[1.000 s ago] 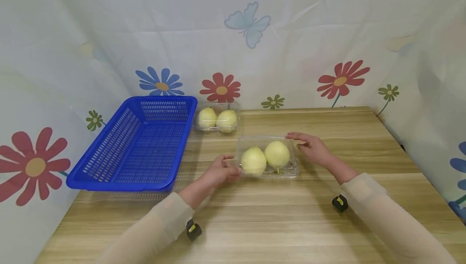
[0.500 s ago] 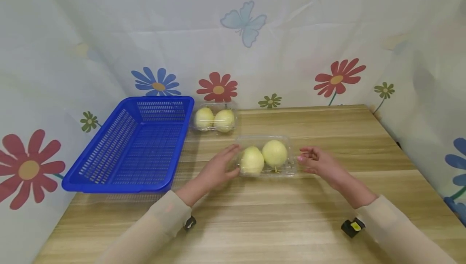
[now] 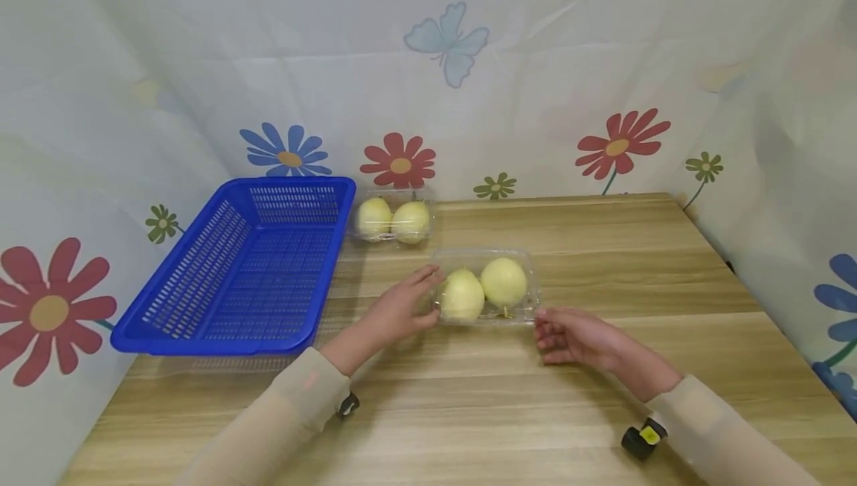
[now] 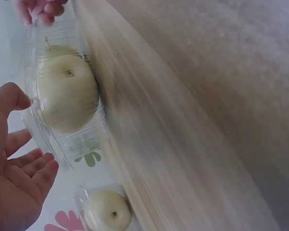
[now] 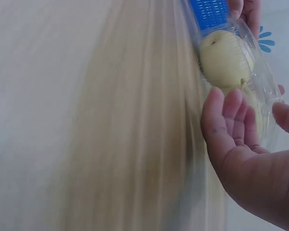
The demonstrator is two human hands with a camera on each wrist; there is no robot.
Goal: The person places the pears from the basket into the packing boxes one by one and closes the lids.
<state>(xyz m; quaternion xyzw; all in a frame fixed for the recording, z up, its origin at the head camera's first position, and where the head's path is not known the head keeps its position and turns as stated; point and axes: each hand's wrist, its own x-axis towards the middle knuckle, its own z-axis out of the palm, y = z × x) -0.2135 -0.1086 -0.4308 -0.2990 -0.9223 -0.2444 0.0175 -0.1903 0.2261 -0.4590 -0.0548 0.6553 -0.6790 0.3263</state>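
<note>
A clear plastic clamshell box (image 3: 529,313) with two pale yellow pears, one left (image 3: 463,296) and one right (image 3: 504,282), lies on the wooden table. At its left end rests my left hand (image 3: 398,311), fingers fairly straight, thumb apart from them. The left wrist view has that hand's thumb (image 4: 15,98) right at the box edge. My right hand (image 3: 579,337) is at the near right corner, thumb by the rim and fingers loosely bent below. In the right wrist view its fingers (image 5: 216,115) stand in front of the box, curled round nothing.
A blue plastic basket (image 3: 344,248) stands on the left of the wooden table (image 3: 469,411), its inside bare. Behind, beside the basket, is a second clear box (image 3: 430,229) with two pears. A flowered curtain (image 3: 569,62) surrounds the table.
My right hand has gone from the box's far right corner to its near right corner. My left hand has shifted up along the left end, fingers reaching farther back. The box stays put.
</note>
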